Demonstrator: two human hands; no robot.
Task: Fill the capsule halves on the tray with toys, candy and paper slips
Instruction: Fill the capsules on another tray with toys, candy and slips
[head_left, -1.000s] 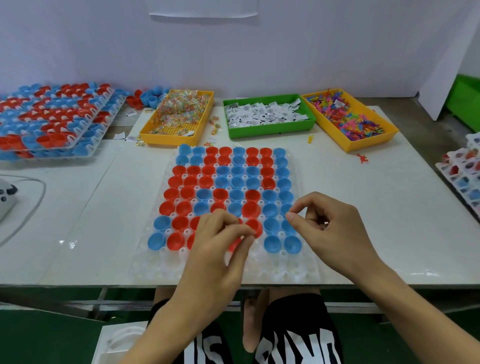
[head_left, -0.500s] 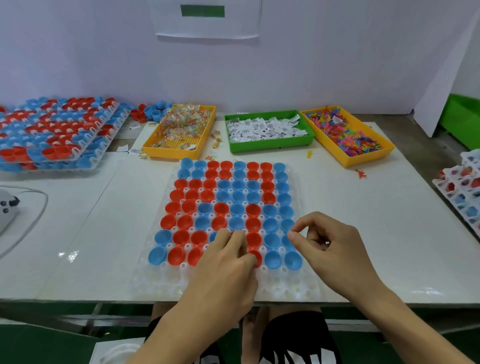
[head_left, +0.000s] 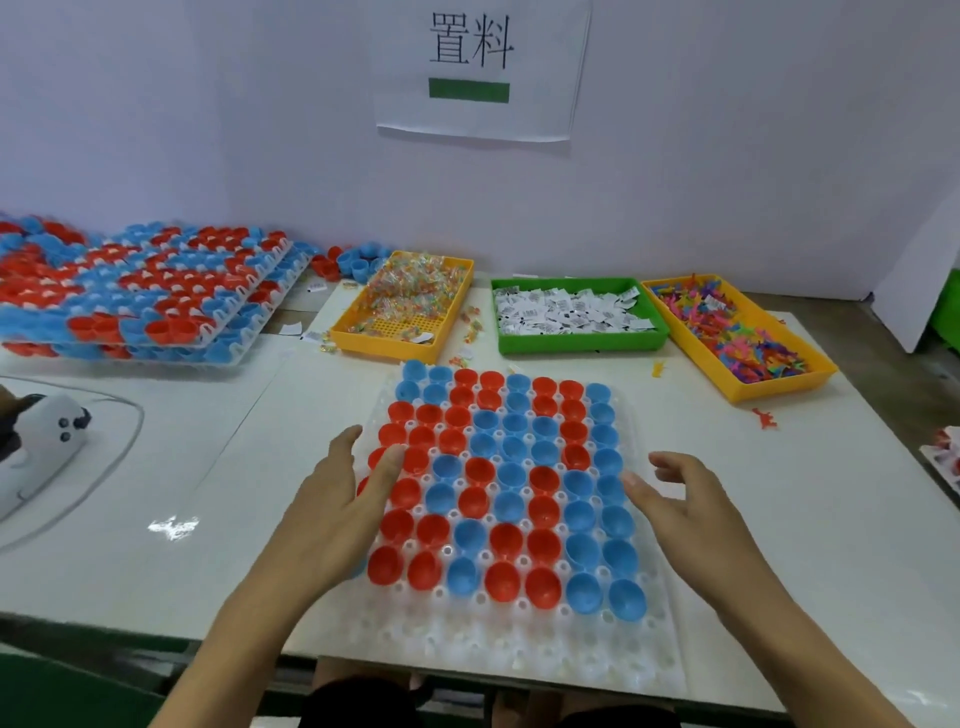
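Capsule halves (head_left: 506, 486) sit empty in the tray (head_left: 519, 654), between both hands.
Left hand (head_left: 340, 512) and right hand (head_left: 691, 512) hover with fingers spread, holding nothing; filling looks unstarted, so next comes a reach ahead to the candy bin (head_left: 402, 340).

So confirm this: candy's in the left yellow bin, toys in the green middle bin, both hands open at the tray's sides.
One thing is wrong. In the head view the green bin holds paper slips, not toys; the toys are in the right yellow bin. The rest stands: candy in the left yellow bin, left hand and right hand open at the tray's sides.
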